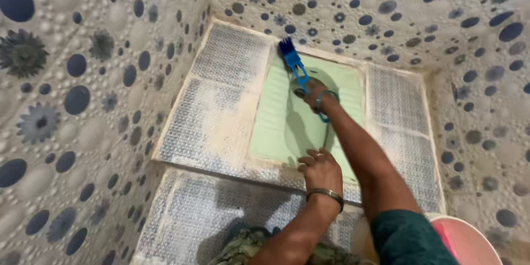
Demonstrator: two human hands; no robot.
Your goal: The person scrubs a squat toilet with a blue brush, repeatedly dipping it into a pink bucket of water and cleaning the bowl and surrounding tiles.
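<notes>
My right hand (316, 91) is stretched out over a pale green squat toilet pan (276, 127) and grips the handle of a blue scrubbing brush (291, 58). The brush's bristle head rests at the pan's far left corner, against the edge of the tiled platform. My left hand (320, 168) rests on the near rim of the pan, fingers curled, with a metal bangle on the wrist. It holds nothing that I can see.
Grey patterned floor tiles (221, 110) with a whitish powdery film surround the pan on a raised platform. Walls (83, 94) with blue circle and flower patterns close in on three sides. A pink bucket rim (469, 237) sits at the lower right. A step drops toward me.
</notes>
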